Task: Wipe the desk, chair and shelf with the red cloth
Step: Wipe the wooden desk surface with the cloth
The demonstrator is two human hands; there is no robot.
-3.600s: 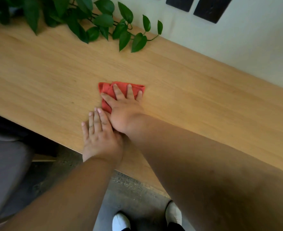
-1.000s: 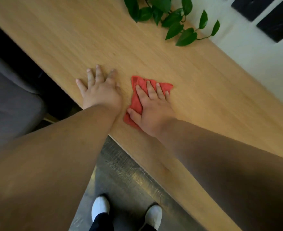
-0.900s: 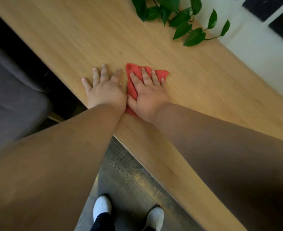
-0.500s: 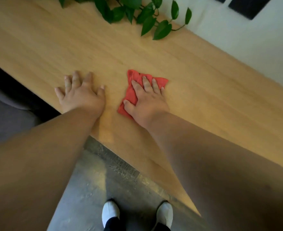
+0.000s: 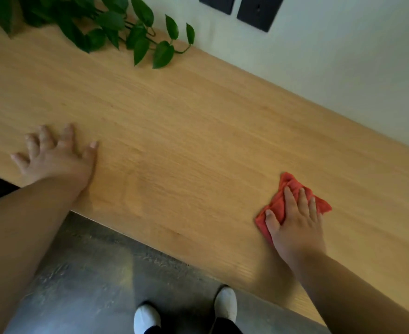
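while right hand (image 5: 295, 227) presses red cloth (image 5: 280, 201), left hand (image 5: 54, 160) flat on desk (image 5: 186, 131)

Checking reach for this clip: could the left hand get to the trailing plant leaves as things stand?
Probably yes: left hand lies flat on the desk, only bare wood between it and the leaves.

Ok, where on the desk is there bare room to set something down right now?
The widest free patch is the desk middle, between the left hand and the right hand, which presses on the red cloth. The strip along the wall right of the plant is bare too. The far-left corner is crowded by leaves.
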